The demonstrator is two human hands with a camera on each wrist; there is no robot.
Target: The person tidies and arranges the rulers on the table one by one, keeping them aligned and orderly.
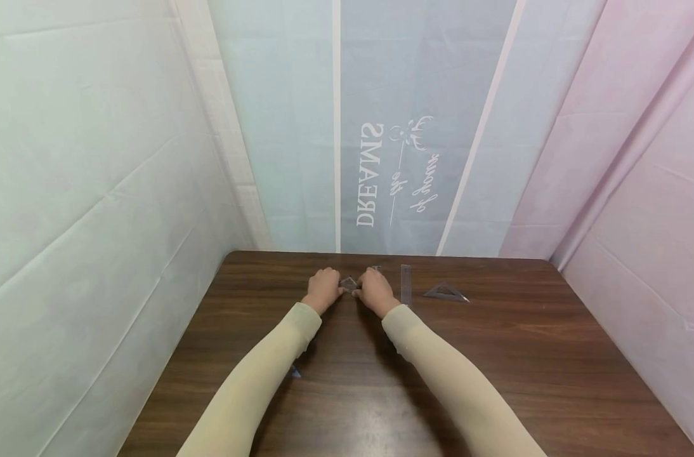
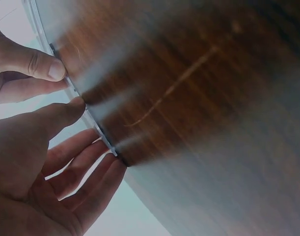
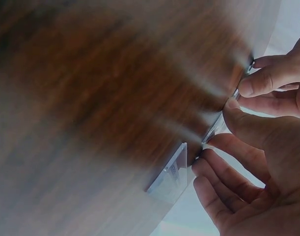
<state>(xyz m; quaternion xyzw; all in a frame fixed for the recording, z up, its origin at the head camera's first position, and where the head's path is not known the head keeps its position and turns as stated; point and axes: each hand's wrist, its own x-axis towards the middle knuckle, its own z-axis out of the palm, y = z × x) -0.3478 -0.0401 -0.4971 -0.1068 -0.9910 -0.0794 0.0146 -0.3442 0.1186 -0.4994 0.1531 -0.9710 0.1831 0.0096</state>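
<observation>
Near the far edge of the table, my left hand (image 1: 324, 289) and right hand (image 1: 377, 292) pinch a clear plastic set square (image 1: 349, 285) from its two sides. Its pointed corner shows between them, and much of the rest is covered by fingers. In the left wrist view the set square (image 2: 97, 123) appears edge-on as a thin strip, low at the tabletop, with both thumbs on its near side. The right wrist view shows the same strip, its fingers behind it. A clear ruler (image 1: 406, 282) lies just right of the right hand.
Farther right lies another clear set square (image 1: 445, 292). A small clear piece (image 1: 377, 268) peeks out beyond the right hand. The tip of a bluish piece (image 1: 296, 372) shows beside the left forearm, which hides the remainder. Fabric walls (image 1: 301, 127) enclose the brown table (image 1: 530, 355).
</observation>
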